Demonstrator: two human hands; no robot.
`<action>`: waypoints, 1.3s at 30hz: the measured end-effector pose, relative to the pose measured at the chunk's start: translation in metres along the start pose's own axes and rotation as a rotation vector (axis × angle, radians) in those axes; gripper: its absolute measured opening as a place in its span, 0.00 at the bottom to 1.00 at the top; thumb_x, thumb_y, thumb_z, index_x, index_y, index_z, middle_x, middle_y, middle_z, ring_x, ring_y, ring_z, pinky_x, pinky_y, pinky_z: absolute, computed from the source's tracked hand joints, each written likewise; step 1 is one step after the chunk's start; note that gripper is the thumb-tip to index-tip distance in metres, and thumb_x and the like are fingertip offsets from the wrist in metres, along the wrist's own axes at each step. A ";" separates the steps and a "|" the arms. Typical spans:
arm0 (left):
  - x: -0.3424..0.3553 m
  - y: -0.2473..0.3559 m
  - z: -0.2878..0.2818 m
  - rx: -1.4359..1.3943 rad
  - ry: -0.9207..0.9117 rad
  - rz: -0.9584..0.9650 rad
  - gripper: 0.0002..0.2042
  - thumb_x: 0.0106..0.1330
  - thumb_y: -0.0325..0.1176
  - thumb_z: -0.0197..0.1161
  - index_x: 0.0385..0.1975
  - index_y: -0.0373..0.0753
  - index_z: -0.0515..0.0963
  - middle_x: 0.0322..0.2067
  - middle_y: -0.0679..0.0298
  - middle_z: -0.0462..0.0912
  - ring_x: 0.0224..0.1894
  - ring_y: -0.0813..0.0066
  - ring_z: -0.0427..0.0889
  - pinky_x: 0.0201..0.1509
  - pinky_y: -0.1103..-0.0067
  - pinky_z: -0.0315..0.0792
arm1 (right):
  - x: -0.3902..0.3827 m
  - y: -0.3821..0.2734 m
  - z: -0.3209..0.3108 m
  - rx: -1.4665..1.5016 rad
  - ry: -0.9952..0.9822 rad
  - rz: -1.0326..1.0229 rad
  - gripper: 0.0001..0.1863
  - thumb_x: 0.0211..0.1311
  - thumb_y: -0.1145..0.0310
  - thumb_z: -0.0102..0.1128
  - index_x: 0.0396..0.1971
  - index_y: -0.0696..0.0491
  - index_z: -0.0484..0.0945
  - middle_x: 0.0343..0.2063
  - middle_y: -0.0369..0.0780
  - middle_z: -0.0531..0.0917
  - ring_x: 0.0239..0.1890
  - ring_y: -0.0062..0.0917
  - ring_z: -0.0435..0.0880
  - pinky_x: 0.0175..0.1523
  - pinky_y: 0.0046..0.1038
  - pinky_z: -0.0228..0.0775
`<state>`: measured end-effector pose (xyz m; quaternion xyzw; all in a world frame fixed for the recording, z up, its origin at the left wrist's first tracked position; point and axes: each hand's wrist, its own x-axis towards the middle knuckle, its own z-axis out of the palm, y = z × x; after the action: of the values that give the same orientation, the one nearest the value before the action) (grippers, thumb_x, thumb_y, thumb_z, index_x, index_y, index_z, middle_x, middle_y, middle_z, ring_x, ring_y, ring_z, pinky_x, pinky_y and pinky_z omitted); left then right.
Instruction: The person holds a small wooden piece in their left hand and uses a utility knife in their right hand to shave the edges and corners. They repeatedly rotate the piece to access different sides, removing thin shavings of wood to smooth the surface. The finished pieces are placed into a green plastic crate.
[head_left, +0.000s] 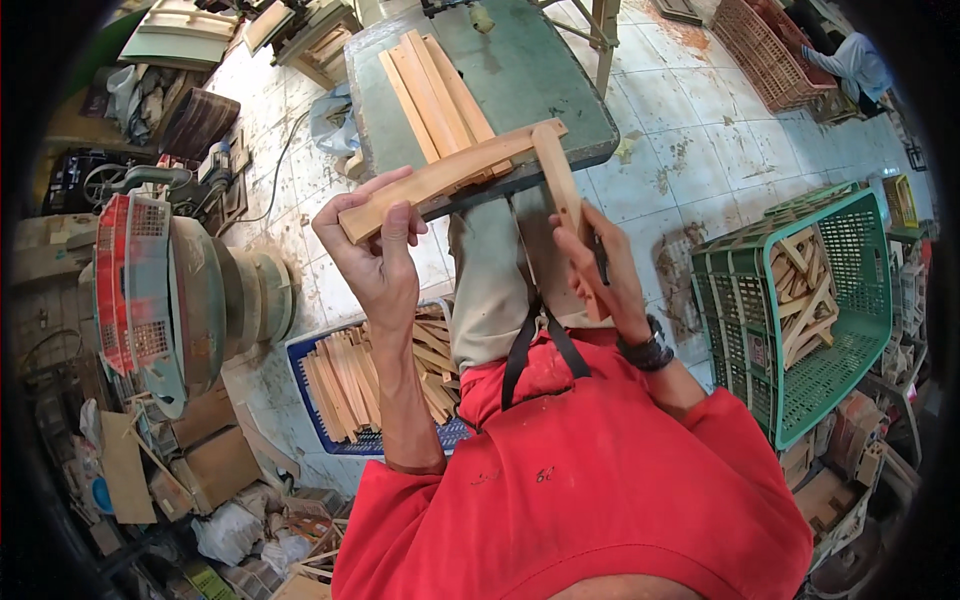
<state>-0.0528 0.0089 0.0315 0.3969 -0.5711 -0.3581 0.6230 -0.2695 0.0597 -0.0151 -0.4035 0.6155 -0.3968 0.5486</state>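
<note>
My left hand (pixel 378 255) grips one end of a light wooden slat (pixel 450 172), thumb in front and fingers behind. That slat slants up to the right across the near edge of a green-topped table (pixel 545 70). A second wooden strip (pixel 558 172) runs down from its far end into my right hand (pixel 612 262), whose fingers are closed round it. The two pieces meet at their upper ends; whether they are joined or only touching, I cannot tell. Just beyond, several wooden slats (pixel 425 90) lie side by side on the table.
Below my left forearm sits a blue crate (pixel 312 405) of wooden strips. On the right, a tilted green crate (pixel 735 330) holds wood pieces. A machine with a red guard (pixel 130 270) stands left. At the far right, a person in a blue sleeve (pixel 855 65) is beside a reddish-brown basket (pixel 765 55).
</note>
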 end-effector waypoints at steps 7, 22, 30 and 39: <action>-0.002 0.000 0.002 0.053 -0.044 0.054 0.14 0.70 0.24 0.55 0.45 0.43 0.57 0.46 0.43 0.79 0.25 0.76 0.75 0.29 0.84 0.69 | 0.016 0.014 -0.011 -0.099 -0.010 -0.215 0.15 0.65 0.63 0.58 0.48 0.55 0.75 0.19 0.32 0.75 0.12 0.13 0.69 0.15 0.18 0.58; 0.012 0.007 -0.001 0.097 0.043 0.137 0.15 0.72 0.31 0.54 0.49 0.42 0.55 0.41 0.43 0.81 0.26 0.76 0.74 0.28 0.82 0.69 | -0.002 -0.007 -0.042 0.093 0.200 -0.332 0.17 0.69 0.65 0.52 0.53 0.58 0.72 0.26 0.34 0.77 0.21 0.14 0.74 0.24 0.18 0.66; 0.048 0.027 -0.005 -0.481 -0.088 -0.294 0.16 0.75 0.40 0.47 0.59 0.45 0.62 0.32 0.55 0.79 0.29 0.71 0.78 0.27 0.77 0.77 | -0.022 -0.050 0.003 0.192 -0.023 -0.439 0.21 0.66 0.66 0.56 0.55 0.60 0.71 0.45 0.41 0.80 0.43 0.23 0.79 0.47 0.24 0.71; 0.012 0.013 0.009 -0.557 0.020 -0.505 0.17 0.72 0.33 0.55 0.57 0.39 0.66 0.44 0.52 0.81 0.44 0.65 0.83 0.43 0.67 0.84 | -0.035 -0.034 0.063 0.338 -0.439 -0.102 0.22 0.66 0.64 0.57 0.54 0.62 0.70 0.31 0.39 0.82 0.34 0.20 0.81 0.42 0.23 0.73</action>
<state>-0.0605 0.0029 0.0492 0.3439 -0.3297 -0.6384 0.6045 -0.2021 0.0770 0.0237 -0.4132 0.3857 -0.4241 0.7076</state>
